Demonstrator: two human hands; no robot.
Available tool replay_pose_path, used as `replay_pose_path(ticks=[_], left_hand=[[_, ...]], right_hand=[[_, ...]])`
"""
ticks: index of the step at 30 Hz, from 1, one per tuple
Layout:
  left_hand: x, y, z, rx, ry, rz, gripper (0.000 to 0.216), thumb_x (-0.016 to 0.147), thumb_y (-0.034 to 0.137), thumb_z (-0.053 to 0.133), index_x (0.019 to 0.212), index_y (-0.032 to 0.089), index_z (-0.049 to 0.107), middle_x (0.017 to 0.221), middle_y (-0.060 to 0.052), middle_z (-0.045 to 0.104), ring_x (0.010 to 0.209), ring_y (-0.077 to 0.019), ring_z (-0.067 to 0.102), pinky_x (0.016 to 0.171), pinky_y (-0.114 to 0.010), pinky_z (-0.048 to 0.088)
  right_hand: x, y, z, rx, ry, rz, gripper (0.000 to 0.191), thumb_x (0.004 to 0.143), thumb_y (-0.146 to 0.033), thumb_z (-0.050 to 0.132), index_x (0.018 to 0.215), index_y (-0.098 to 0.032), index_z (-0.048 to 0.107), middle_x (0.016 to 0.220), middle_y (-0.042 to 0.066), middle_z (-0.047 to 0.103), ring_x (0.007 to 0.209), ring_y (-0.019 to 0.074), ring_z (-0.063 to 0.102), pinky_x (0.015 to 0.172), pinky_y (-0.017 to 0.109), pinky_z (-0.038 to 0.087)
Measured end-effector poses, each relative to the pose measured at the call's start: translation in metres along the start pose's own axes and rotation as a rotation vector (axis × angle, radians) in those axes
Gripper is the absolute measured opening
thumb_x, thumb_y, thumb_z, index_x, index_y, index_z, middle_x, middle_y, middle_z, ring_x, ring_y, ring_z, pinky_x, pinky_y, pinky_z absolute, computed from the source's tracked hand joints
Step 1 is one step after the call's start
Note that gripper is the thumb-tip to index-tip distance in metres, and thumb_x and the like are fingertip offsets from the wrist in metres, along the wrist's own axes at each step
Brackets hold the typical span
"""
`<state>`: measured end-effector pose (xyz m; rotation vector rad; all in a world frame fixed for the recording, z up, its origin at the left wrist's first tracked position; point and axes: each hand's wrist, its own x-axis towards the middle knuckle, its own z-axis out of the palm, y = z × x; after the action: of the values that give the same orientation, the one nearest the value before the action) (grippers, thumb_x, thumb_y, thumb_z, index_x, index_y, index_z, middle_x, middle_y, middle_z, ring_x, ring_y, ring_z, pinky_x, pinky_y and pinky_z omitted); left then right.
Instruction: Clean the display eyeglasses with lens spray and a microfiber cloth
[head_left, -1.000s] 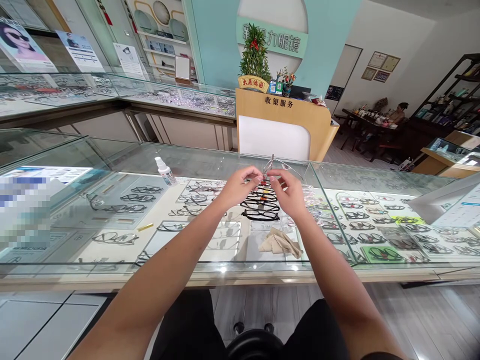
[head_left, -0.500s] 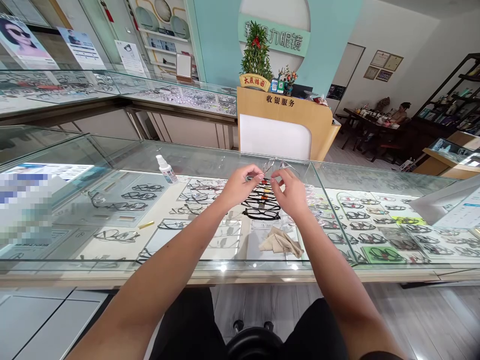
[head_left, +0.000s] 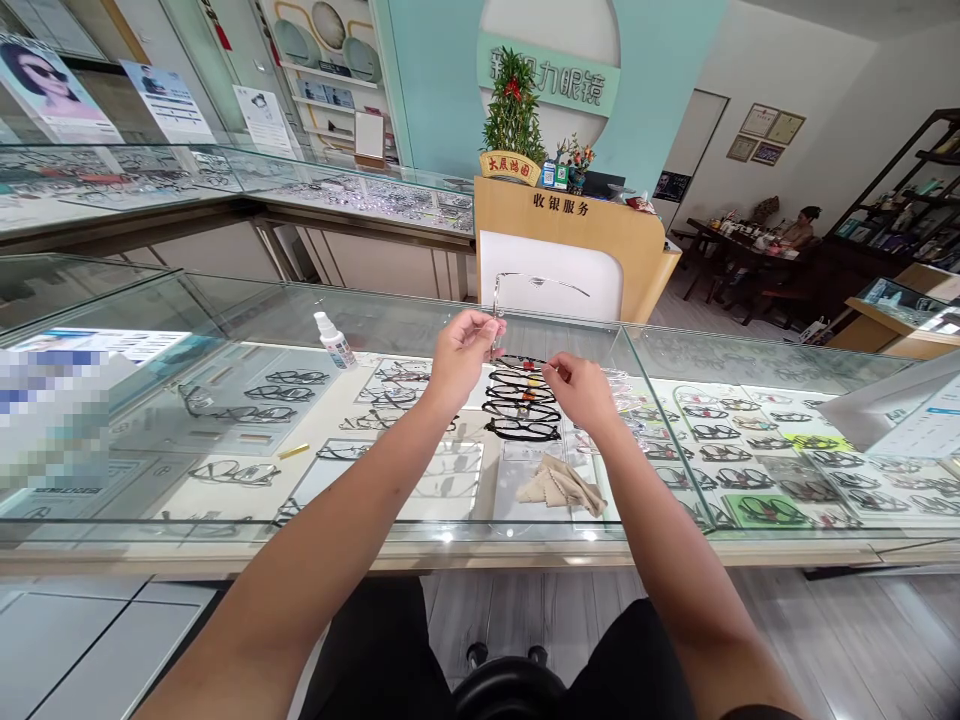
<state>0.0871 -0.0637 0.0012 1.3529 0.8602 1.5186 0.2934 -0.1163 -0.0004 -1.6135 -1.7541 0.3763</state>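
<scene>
Above the glass counter, my left hand (head_left: pixel 463 358) pinches a pair of clear, thin-framed eyeglasses (head_left: pixel 498 290), which reach up and to the right. My right hand (head_left: pixel 583 392) is apart from them, lower and to the right. Its fingers are curled and pressed together; whether anything is between them I cannot make out. A column of dark-framed eyeglasses (head_left: pixel 523 430) lies between and below my hands. Nearer me, a crumpled beige cloth (head_left: pixel 561 486) rests on the counter.
A white spray bottle (head_left: pixel 334 341) stands on the counter (head_left: pixel 480 535) at left. Many frames fill the display on both sides. A white sign stand (head_left: pixel 919 415) is at right. Beyond is a wooden cashier desk (head_left: pixel 491 215); another person (head_left: pixel 799 232) sits far right.
My hands have come apart: the right one has let go of the clear eyeglasses and moved slightly down. My left hand has shifted left, and the eyeglasses now stand higher.
</scene>
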Motion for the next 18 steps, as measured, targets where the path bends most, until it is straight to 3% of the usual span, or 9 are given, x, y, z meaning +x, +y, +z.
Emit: replay_pose_path(ticks=[2,4,7,9,11,18], left_hand=[[0.000,-0.001,0.000,0.001,-0.026,-0.015,0.051,0.082,0.066,0.085,0.095,0.022,0.065,0.119,-0.010,0.076,0.117,-0.0252,0.071,0.092,-0.041,0.067],[-0.002,-0.004,0.001,0.011,-0.121,-0.038,0.052,0.080,0.067,0.087,0.094,0.021,0.067,0.123,-0.011,0.076,0.119,-0.0270,0.071,0.092,-0.041,0.066],[-0.008,-0.007,0.006,0.039,-0.271,-0.032,0.050,0.082,0.066,0.086,0.096,0.020,0.071,0.134,-0.012,0.073,0.119,-0.0280,0.071,0.091,-0.040,0.065],[-0.013,-0.007,0.010,0.053,-0.310,-0.010,0.046,0.086,0.064,0.083,0.097,0.021,0.072,0.137,-0.011,0.072,0.117,-0.0272,0.071,0.089,-0.037,0.063],[-0.016,-0.005,0.012,0.054,-0.327,-0.005,0.043,0.088,0.062,0.082,0.097,0.021,0.073,0.137,-0.011,0.072,0.117,-0.0269,0.071,0.088,-0.035,0.062],[-0.019,0.000,0.014,0.028,-0.359,-0.053,0.045,0.085,0.064,0.085,0.096,0.022,0.074,0.144,-0.011,0.071,0.123,-0.0297,0.071,0.095,-0.040,0.062]], right_hand=[[0.000,0.000,0.000,-0.005,-0.022,0.004,0.028,0.102,-0.044,0.059,0.085,-0.028,0.075,0.065,-0.001,0.065,0.061,0.0190,0.053,0.060,0.033,0.034],[-0.001,0.000,0.002,0.023,0.003,-0.091,0.026,0.103,-0.044,0.060,0.092,-0.027,0.077,0.073,0.000,0.069,0.067,0.0197,0.059,0.066,0.034,0.040],[-0.001,-0.001,0.007,0.110,0.050,-0.335,0.026,0.102,-0.043,0.066,0.116,-0.024,0.077,0.102,0.007,0.078,0.090,0.0236,0.069,0.085,0.037,0.052],[-0.002,-0.002,0.012,0.146,0.065,-0.419,0.031,0.101,-0.042,0.068,0.124,-0.022,0.074,0.118,0.012,0.077,0.102,0.0264,0.070,0.094,0.041,0.055],[-0.003,-0.002,0.016,0.173,0.077,-0.434,0.031,0.102,-0.043,0.068,0.125,-0.023,0.073,0.125,0.013,0.077,0.107,0.0277,0.071,0.096,0.044,0.057],[-0.006,-0.004,0.019,0.237,0.069,-0.429,0.024,0.104,-0.038,0.063,0.123,-0.026,0.071,0.119,0.010,0.080,0.110,0.0280,0.073,0.096,0.044,0.057]])
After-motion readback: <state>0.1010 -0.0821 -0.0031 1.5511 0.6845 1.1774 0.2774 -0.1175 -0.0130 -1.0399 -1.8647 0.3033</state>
